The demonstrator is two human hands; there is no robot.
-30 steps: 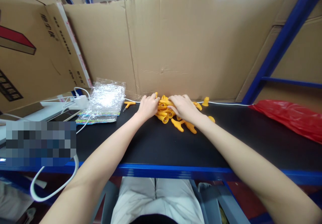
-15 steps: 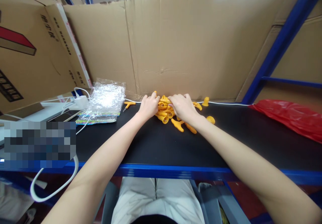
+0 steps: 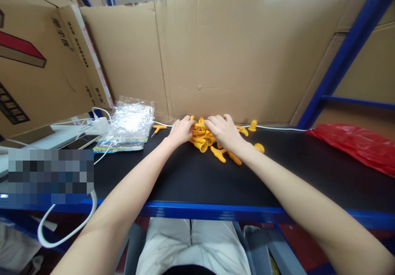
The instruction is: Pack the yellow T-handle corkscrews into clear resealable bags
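A heap of yellow plastic corkscrew parts (image 3: 203, 146), hollow cone-shaped bodies and T-shaped handles, lies on the black tabletop between my hands. My left hand (image 3: 181, 130) is closed against the heap's left side, its fingers curled round yellow parts at the top. From the right, my right hand (image 3: 224, 131) reaches over the heap with bent fingers on the upper parts; its fingertips are partly hidden. Near my right wrist lie a loose yellow handle (image 3: 218, 154) and a yellow cap-like piece (image 3: 259, 147). Another yellow piece (image 3: 253, 125) stands upright at the back.
Left of the heap lies a T-handle with a metal spiral (image 3: 159, 129). Clear plastic bags (image 3: 132, 116) and a white charger (image 3: 100, 125) with cables are farther left. A red plastic bag (image 3: 354, 143) lies at right. Cardboard (image 3: 231, 61) walls the back.
My left hand has shifted slightly and its fingers have curled lower over the heap. My right hand stays almost in the same place, and the view has moved a little.
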